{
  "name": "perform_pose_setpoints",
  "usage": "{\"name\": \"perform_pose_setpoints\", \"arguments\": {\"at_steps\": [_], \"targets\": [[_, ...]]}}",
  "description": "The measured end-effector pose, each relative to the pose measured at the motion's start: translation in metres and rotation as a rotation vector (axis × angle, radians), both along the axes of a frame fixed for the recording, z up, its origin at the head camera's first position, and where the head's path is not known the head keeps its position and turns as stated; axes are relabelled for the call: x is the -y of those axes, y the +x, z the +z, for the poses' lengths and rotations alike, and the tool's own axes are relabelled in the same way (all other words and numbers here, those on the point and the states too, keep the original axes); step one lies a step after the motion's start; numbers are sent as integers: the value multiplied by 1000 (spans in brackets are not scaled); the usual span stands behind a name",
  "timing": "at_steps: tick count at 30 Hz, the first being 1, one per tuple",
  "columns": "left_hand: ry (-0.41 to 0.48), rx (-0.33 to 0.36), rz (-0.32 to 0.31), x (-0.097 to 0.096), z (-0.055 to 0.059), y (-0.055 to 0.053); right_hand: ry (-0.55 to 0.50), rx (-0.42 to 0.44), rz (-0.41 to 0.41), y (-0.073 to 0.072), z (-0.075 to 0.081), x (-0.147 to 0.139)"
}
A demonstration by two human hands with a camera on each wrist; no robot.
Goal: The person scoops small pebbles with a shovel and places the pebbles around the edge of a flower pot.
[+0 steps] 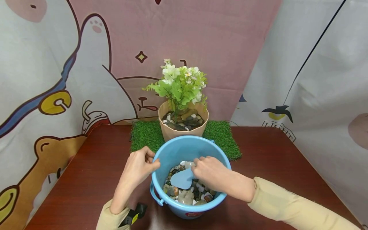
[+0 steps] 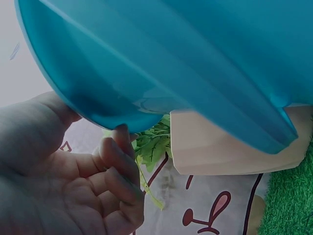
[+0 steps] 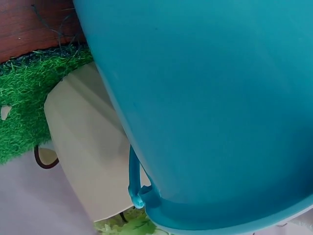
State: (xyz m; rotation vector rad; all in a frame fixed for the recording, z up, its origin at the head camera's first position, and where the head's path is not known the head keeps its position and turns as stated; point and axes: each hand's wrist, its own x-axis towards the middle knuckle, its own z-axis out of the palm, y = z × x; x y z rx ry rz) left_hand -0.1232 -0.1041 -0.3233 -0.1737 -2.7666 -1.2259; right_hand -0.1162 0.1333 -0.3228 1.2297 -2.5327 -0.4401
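Note:
A light blue bucket (image 1: 184, 147) stands at the front middle of the table, with mixed pebbles (image 1: 186, 197) covering its bottom. At its left rim, my left hand (image 1: 139, 167) pinches the edge between thumb and fingers; the left wrist view shows the curled fingers right at the rim. Reaching in over the right side, my right hand (image 1: 211, 172) grips a small blue shovel (image 1: 181, 179), whose flat blade points left over the pebbles. The fist hides its handle. In the right wrist view only the outer wall of the bucket (image 3: 205, 107) shows, not the hand.
Behind the bucket, a beige pot (image 1: 184, 129) with white flowers (image 1: 179, 83) and stones stands on a green turf mat (image 1: 224, 140). The bucket's handle (image 1: 156, 195) hangs on its left side. A printed cloth (image 1: 184, 38) hangs behind the brown table (image 1: 100, 166).

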Motion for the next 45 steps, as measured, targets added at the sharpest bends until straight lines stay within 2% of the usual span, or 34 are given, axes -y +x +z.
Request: {"name": "perform_pose_setpoints", "arguments": {"at_steps": [6,10,13,16,19,24,29,33,38,45], "targets": [[-4,26,-41,4,3,-1,-76,165,-36,-4,10,-6],[-34,38,-128,10,7,-4,-226,245,-38,-20,22,-17],[-63,56,-171,15,12,-11,-395,264,-100,-40,33,-28],[-73,76,-176,16,16,-26,-562,254,-224,-66,38,-42],[-52,82,-165,13,18,-46,-694,269,-337,-93,36,-56],[7,79,-125,4,17,-81,-834,403,-470,-128,26,-68],[11,90,-68,-1,14,-109,-886,524,-558,-145,20,-65],[-8,150,-75,-4,11,-125,-888,564,-592,-152,18,-61],[-12,221,-88,-7,9,-140,-907,593,-579,-159,12,-61],[-20,216,-89,-10,9,-153,-960,624,-552,-166,7,-59]]}}
